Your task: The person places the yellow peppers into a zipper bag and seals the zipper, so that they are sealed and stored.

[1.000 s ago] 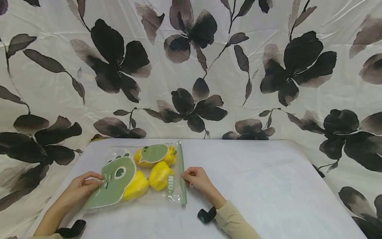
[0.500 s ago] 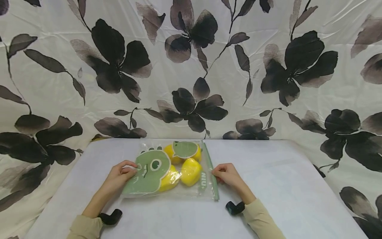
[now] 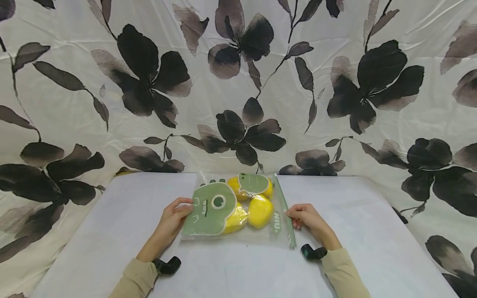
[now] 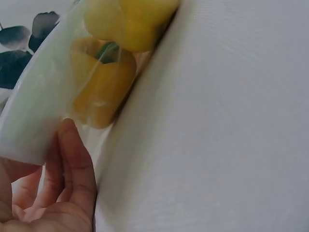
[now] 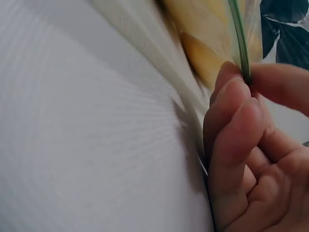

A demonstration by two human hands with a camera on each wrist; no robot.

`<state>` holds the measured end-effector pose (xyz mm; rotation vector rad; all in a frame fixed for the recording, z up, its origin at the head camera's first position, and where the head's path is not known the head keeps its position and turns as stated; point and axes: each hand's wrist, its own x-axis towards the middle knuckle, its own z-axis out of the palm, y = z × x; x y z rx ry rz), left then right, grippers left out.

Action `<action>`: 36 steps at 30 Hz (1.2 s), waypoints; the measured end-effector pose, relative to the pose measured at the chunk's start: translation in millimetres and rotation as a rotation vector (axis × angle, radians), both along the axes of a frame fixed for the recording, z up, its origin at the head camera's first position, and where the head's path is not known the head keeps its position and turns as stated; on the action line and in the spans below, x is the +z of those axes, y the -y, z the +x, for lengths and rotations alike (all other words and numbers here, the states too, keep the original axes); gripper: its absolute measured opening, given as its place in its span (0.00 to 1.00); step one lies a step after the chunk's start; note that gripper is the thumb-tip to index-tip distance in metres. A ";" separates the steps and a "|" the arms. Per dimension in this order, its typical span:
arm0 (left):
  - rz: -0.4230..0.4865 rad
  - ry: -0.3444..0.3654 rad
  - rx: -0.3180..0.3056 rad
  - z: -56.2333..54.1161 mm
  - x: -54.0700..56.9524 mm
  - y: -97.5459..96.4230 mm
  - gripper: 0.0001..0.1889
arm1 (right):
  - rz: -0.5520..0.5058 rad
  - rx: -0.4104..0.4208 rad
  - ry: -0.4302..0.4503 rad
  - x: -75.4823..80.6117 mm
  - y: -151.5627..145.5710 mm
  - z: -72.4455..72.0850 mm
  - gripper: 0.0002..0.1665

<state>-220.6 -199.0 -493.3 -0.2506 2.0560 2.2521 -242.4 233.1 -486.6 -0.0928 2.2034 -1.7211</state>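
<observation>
A clear zip bag [image 3: 281,194] with a green cartoon print lies across the middle of the white table. Through its film show three yellow bell peppers [image 3: 260,212]; a green stem is visible on one bell pepper [image 4: 104,79] in the left wrist view. My left hand [image 3: 172,221] pinches the bag's left edge between thumb and fingers. At the opposite end, my right hand [image 3: 309,219] pinches the green zip strip [image 3: 286,215], and the right wrist view shows that strip [image 5: 240,43] between thumb and fingertips.
The white table [image 3: 372,240] extends on both sides of the bag. Behind its far edge hangs a cloth [image 3: 305,103] printed with dark flowers. A black device sits at each wrist, the left device [image 3: 169,265] and the right device [image 3: 313,251].
Both hands have moved to the right across the table, carrying the bag with its peppers from the left side to the middle. Their hold on its two ends looks the same.
</observation>
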 end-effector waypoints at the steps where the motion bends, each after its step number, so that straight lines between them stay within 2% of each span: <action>1: 0.030 0.000 0.001 0.3 -1.4 0.5 0.14 | 0.001 0.008 0.004 -0.4 -0.3 0.5 0.09; 4: 0.089 -0.016 0.001 1.3 -4.3 1.3 0.14 | 0.000 0.019 0.017 -0.8 0.0 2.4 0.09; 8: 0.090 -0.054 -0.020 3.3 -5.3 0.9 0.14 | -0.014 0.011 0.006 -2.4 -0.6 4.2 0.11; 12: 0.025 -0.116 -0.054 4.8 -7.3 -0.9 0.13 | -0.030 -0.032 0.003 0.9 1.5 6.8 0.10; 17: -0.022 -0.186 -0.091 5.1 -9.9 -2.2 0.11 | -0.058 -0.207 0.002 -2.6 4.2 4.0 0.06; 20: -0.041 -0.215 -0.110 5.7 -10.0 -2.6 0.12 | -0.099 -0.274 -0.010 -4.0 4.8 3.4 0.06; 25: -0.093 -0.264 -0.110 7.1 -9.3 -3.2 0.11 | -0.141 -0.293 -0.019 -5.4 5.2 3.3 0.06; 31: -0.268 -0.369 -0.112 7.1 -11.8 -2.7 0.06 | -0.171 -0.291 -0.020 -6.3 7.0 3.9 0.07; 36: -0.309 -0.362 -0.095 3.6 -13.1 -1.0 0.06 | -0.212 -0.319 -0.026 -3.5 7.5 2.8 0.08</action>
